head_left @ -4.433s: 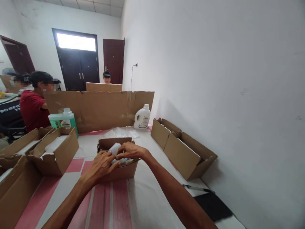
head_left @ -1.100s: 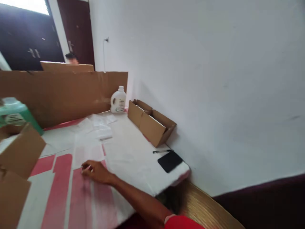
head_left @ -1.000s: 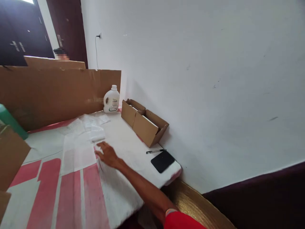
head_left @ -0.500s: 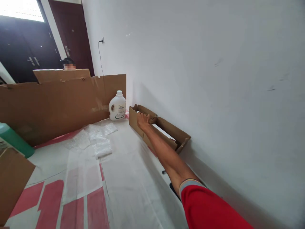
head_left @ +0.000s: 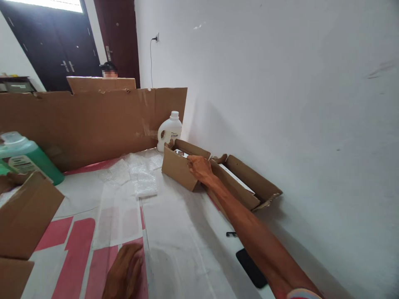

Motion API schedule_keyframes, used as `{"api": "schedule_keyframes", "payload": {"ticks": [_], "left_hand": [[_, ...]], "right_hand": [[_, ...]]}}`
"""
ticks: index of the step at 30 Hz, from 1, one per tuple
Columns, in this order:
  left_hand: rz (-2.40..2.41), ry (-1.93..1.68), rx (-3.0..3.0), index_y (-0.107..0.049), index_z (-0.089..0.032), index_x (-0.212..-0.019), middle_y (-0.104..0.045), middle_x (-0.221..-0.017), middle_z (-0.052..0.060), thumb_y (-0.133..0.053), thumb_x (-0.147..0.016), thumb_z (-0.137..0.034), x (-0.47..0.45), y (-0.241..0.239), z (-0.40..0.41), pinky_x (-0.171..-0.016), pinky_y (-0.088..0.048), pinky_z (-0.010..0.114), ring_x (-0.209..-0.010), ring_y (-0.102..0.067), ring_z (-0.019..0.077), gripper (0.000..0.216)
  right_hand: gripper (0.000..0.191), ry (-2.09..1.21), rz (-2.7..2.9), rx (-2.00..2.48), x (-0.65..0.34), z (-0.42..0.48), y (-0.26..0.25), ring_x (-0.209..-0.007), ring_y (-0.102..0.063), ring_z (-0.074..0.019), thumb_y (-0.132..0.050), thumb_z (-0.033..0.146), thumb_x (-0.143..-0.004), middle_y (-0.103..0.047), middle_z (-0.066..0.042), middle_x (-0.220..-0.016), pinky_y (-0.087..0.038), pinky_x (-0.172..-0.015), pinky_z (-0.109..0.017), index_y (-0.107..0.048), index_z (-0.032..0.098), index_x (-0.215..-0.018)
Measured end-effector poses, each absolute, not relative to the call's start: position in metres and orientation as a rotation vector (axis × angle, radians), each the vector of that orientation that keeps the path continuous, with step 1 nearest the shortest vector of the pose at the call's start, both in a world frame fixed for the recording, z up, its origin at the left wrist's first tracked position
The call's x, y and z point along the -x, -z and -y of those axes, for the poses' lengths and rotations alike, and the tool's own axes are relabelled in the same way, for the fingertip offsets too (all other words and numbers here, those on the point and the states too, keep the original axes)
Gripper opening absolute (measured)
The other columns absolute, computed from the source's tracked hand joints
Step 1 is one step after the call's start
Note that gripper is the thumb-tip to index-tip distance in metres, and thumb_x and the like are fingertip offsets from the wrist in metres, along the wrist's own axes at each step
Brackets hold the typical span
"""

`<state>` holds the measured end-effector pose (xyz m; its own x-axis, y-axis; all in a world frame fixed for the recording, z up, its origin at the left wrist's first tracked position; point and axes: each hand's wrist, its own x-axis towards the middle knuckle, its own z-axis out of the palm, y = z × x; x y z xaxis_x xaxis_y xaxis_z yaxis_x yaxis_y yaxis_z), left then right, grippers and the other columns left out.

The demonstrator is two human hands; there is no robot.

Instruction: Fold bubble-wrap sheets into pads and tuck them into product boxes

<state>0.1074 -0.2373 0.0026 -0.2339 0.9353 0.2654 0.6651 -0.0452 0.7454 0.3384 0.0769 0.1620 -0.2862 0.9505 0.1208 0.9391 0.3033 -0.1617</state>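
My right hand (head_left: 199, 167) reaches across the table and grips the near rim of a small open cardboard box (head_left: 178, 168), which stands a little away from the wall. A second open cardboard box (head_left: 246, 185) lies just behind it against the wall. My left hand (head_left: 126, 272) rests flat on the red and white table cover (head_left: 174, 232) at the bottom edge of view, fingers together, holding nothing. Pieces of bubble wrap (head_left: 140, 176) lie on the cover left of the gripped box.
A white jug (head_left: 169, 131) stands by a tall cardboard screen (head_left: 90, 124) at the table's back. A green jug (head_left: 25, 158) and more open boxes (head_left: 26, 216) are at the left. A black phone (head_left: 251, 272) and pen (head_left: 231, 234) lie near my right forearm. A person sits behind the screen.
My right hand went from the table cover to the boxes by the wall and now has pulled the nearer box out toward the table's middle. My left hand has come into view.
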Motion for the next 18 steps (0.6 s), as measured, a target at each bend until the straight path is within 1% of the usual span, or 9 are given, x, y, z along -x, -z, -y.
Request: {"api": "schedule_keyframes", "payload": {"ticks": [2, 3, 5, 8, 11, 13, 15, 17, 18], "left_hand": [[-1.990, -1.106, -1.879, -0.063, -0.026, -0.133, -0.064, -0.134, 0.012, -0.047, -0.098, -0.037, -0.099, -0.004, 0.214, -0.097, -0.057, 0.044, -0.122, -0.063, 0.0261, 0.040], [-2.061, -1.070, -1.956, -0.059, -0.024, -0.138, -0.060, -0.140, 0.014, -0.048, -0.097, -0.035, -0.093, -0.005, 0.201, -0.100, -0.056, 0.048, -0.128, -0.060, 0.0282, 0.043], [-2.189, -0.987, -2.085, -0.054, -0.018, -0.142, -0.055, -0.145, 0.020, -0.049, -0.096, -0.034, -0.083, -0.007, 0.172, -0.099, -0.055, 0.053, -0.133, -0.056, 0.0329, 0.048], [-2.215, -0.922, -2.199, -0.050, -0.007, -0.142, -0.052, -0.145, 0.026, -0.047, -0.098, -0.035, -0.071, -0.013, 0.123, -0.100, -0.053, 0.054, -0.135, -0.053, 0.0372, 0.053], [-2.119, -0.874, -2.298, -0.054, -0.007, -0.138, -0.057, -0.141, 0.018, -0.038, -0.102, -0.037, -0.068, -0.021, 0.081, -0.105, -0.048, 0.051, -0.136, -0.052, 0.0320, 0.049], [-2.067, -0.838, -2.347, -0.062, -0.010, -0.127, -0.063, -0.130, 0.011, -0.040, -0.104, -0.037, -0.070, -0.025, 0.065, -0.103, -0.050, 0.049, -0.127, -0.059, 0.0259, 0.042], [-2.050, -0.826, -2.363, -0.066, -0.011, -0.117, -0.067, -0.119, 0.008, -0.042, -0.104, -0.035, -0.069, -0.029, 0.059, -0.100, -0.052, 0.045, -0.114, -0.065, 0.0207, 0.036], [-2.049, -0.836, -2.362, -0.066, -0.007, -0.116, -0.066, -0.115, 0.006, -0.031, -0.107, -0.035, -0.065, -0.031, 0.062, -0.099, -0.051, 0.043, -0.112, -0.065, 0.0188, 0.045], [-2.053, -0.847, -2.357, -0.066, -0.006, -0.116, -0.066, -0.114, 0.006, -0.024, -0.107, -0.034, -0.061, -0.032, 0.068, -0.099, -0.051, 0.043, -0.113, -0.065, 0.0194, 0.051]], "right_hand": [[0.014, -0.078, 2.413, 1.676, -0.336, -0.049, -0.162, -0.087, -0.067, -0.0177, -0.057, 0.013, -0.093, -0.074, -0.003, -0.092, -0.037, -0.065, -0.025, -0.069, 0.020, -0.092], [0.014, -0.071, 2.434, 1.641, -0.336, -0.034, -0.161, -0.084, -0.066, -0.0170, -0.057, 0.014, -0.093, -0.073, -0.002, -0.091, -0.035, -0.063, -0.025, -0.069, 0.020, -0.090], [0.015, -0.022, 2.460, 1.546, -0.339, -0.004, -0.155, -0.080, -0.064, -0.0162, -0.056, 0.012, -0.092, -0.072, -0.002, -0.087, -0.034, -0.062, -0.026, -0.067, 0.021, -0.086], [0.018, 0.110, 2.434, 1.346, -0.349, 0.037, -0.139, -0.077, -0.063, -0.0169, -0.054, 0.009, -0.092, -0.069, -0.001, -0.083, -0.034, -0.060, -0.026, -0.064, 0.022, -0.084], [0.020, 0.203, 2.349, 1.233, -0.362, 0.065, -0.125, -0.078, -0.063, -0.0194, -0.050, 0.013, -0.097, -0.068, -0.002, -0.082, -0.040, -0.065, -0.029, -0.062, 0.023, -0.085], [0.019, 0.252, 2.326, 1.199, -0.370, 0.074, -0.119, -0.081, -0.063, -0.0221, -0.048, 0.019, -0.101, -0.068, -0.004, -0.084, -0.043, -0.070, -0.032, -0.064, 0.023, -0.091], [0.018, 0.286, 2.334, 1.161, -0.375, 0.076, -0.116, -0.084, -0.063, -0.0239, -0.048, 0.023, -0.103, -0.070, -0.006, -0.089, -0.045, -0.074, -0.034, -0.066, 0.023, -0.100], [0.021, 0.299, 2.335, 1.119, -0.377, 0.073, -0.113, -0.083, -0.062, -0.0234, -0.046, 0.021, -0.103, -0.070, -0.007, -0.088, -0.044, -0.074, -0.033, -0.067, 0.022, -0.101], [0.024, 0.306, 2.322, 1.102, -0.377, 0.070, -0.112, -0.081, -0.062, -0.0226, -0.045, 0.017, -0.103, -0.070, -0.006, -0.085, -0.043, -0.074, -0.033, -0.068, 0.021, -0.098]]}}
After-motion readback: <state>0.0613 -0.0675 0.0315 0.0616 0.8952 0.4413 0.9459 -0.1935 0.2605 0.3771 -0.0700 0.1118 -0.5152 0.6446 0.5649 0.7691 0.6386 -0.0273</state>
